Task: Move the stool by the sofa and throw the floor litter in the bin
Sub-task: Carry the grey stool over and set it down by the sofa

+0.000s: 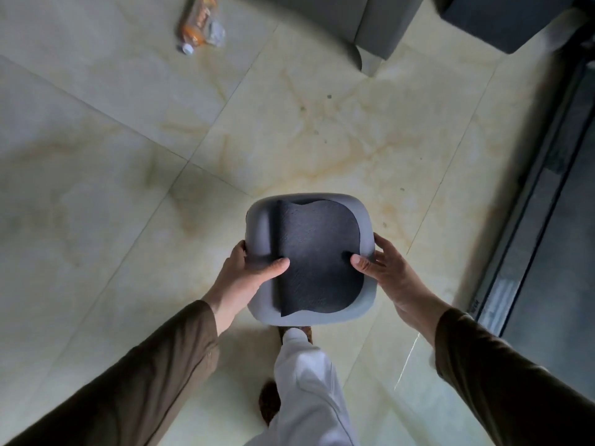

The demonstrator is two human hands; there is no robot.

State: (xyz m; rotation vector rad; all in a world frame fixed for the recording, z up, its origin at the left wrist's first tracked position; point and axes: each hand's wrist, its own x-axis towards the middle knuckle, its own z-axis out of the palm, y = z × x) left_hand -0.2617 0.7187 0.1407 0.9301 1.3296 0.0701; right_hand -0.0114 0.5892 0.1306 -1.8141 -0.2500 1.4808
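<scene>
A grey plastic stool (310, 259) with a dark textured seat pad is held above the tiled floor, seen from the top. My left hand (248, 278) grips its left rim, thumb on the seat. My right hand (383, 272) grips the right rim, thumb on the pad. Floor litter lies at the top left: an orange-labelled plastic bottle (194, 24) with a white cap, and a crumpled clear wrapper (216, 33) beside it. The grey sofa (370, 20) stands at the top, right of the litter. No bin is in view.
A dark box-like block (502, 17) sits at the top right past the sofa. A sliding glass door track (531, 204) runs along the right side. My legs in white trousers (309, 381) are below the stool. Cream marble tiles cover the floor.
</scene>
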